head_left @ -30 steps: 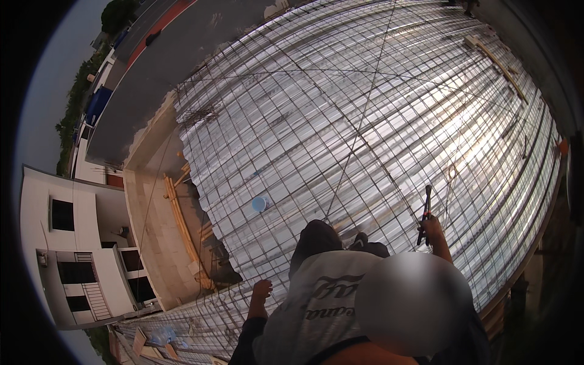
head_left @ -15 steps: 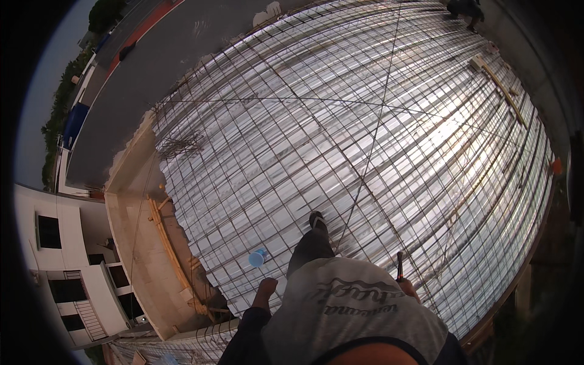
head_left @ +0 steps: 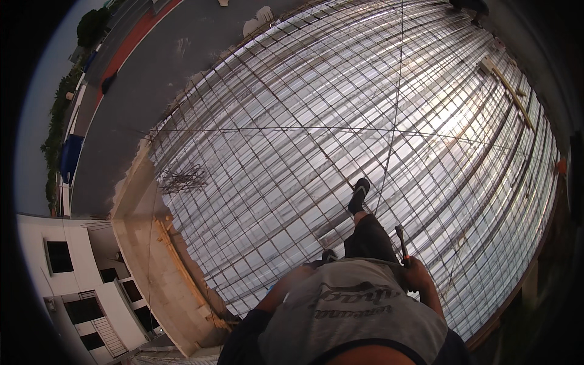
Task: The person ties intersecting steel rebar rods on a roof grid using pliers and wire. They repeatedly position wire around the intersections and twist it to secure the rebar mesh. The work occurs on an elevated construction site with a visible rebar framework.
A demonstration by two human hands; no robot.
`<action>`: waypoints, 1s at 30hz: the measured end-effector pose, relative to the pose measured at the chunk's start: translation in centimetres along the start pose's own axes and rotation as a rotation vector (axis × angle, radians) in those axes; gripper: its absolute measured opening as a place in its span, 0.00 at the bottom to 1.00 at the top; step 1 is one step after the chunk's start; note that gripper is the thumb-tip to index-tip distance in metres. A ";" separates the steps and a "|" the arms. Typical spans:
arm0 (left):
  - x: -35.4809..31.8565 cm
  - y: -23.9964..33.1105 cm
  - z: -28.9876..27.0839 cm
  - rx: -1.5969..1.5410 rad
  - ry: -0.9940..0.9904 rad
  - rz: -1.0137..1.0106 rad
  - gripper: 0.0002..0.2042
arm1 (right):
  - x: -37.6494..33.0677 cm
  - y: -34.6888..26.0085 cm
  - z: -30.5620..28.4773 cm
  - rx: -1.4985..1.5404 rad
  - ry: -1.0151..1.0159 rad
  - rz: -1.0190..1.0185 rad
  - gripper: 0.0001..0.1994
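My right hand (head_left: 415, 272) is closed round a hand tool (head_left: 403, 242) with a dark head and an orange part on its handle; its exact kind is too small to make out. The tool points up and away from my body, above the bar grid. Close to the front of my grey shirt (head_left: 359, 298) is my left hand (head_left: 298, 277), smeared by motion, its fingers unclear. Below me a steel rebar mesh (head_left: 274, 176) lies over shiny ribbed metal decking (head_left: 243, 240). One dark shoe (head_left: 360, 188) is forward on the mesh, another (head_left: 329, 255) further back.
A tangle of short bars (head_left: 184, 179) lies at the left. Along the left edge runs a concrete wall (head_left: 137, 243) with wooden planks (head_left: 176, 258) beside it. A long timber (head_left: 511, 91) lies at the far right, and another person (head_left: 471, 7) is at the top right.
My right leg has stepped forward on the mesh. My left hand has swung in toward my body, and the light blue container seen before is now almost wholly hidden. The tool remains in my right hand.
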State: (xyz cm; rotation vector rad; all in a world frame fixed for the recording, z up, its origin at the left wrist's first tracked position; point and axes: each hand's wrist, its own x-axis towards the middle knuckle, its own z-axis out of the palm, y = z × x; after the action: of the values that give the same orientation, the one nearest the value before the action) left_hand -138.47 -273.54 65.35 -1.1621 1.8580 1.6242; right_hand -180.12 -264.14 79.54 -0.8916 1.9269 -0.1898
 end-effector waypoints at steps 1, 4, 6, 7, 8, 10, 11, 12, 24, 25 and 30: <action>1.0 -0.2 -1.2 0.028 0.013 0.063 0.17 | 2.4 -2.1 -2.1 0.070 -0.012 -0.011 0.19; 3.1 2.9 -7.7 -0.273 0.405 -0.060 0.16 | 10.5 -12.3 -10.6 0.154 -0.075 -0.072 0.22; 2.2 9.4 -14.6 -0.963 0.558 -0.170 0.13 | 15.0 -15.8 -15.3 0.217 -0.119 -0.125 0.22; 2.7 10.2 -17.5 -1.118 0.604 -0.102 0.11 | 17.4 -18.4 -18.0 0.244 -0.137 -0.183 0.22; 1.3 14.9 -22.0 -1.283 0.595 -0.028 0.09 | 18.6 -21.0 -20.6 0.262 -0.145 -0.222 0.22; -2.6 19.5 -28.2 -1.346 0.575 0.095 0.07 | 19.1 -27.2 -26.7 0.264 -0.207 -0.294 0.20; -5.0 22.0 -31.2 -1.250 0.528 0.174 0.06 | 19.5 -28.7 -29.3 0.268 -0.200 -0.372 0.18; -7.6 25.1 -34.2 -1.050 0.565 0.251 0.06 | 19.3 -30.6 -32.2 0.304 -0.216 -0.359 0.16; -14.6 43.4 -68.7 0.071 0.360 1.207 0.09 | 24.9 -48.1 -55.0 0.439 -0.025 -0.786 0.24; -11.3 41.3 -73.0 0.051 0.288 1.334 0.07 | 26.4 -48.5 -55.6 0.931 -0.224 -0.673 0.23; 20.7 38.2 -89.2 -1.017 -0.056 1.208 0.05 | 44.2 -52.7 -56.5 1.326 0.266 -0.648 0.16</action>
State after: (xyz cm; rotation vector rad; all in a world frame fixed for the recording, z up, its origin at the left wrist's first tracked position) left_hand -161.73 -365.65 93.85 -0.0435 1.7392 3.4317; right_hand -211.67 -344.10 102.75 -0.4931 1.1894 -1.7767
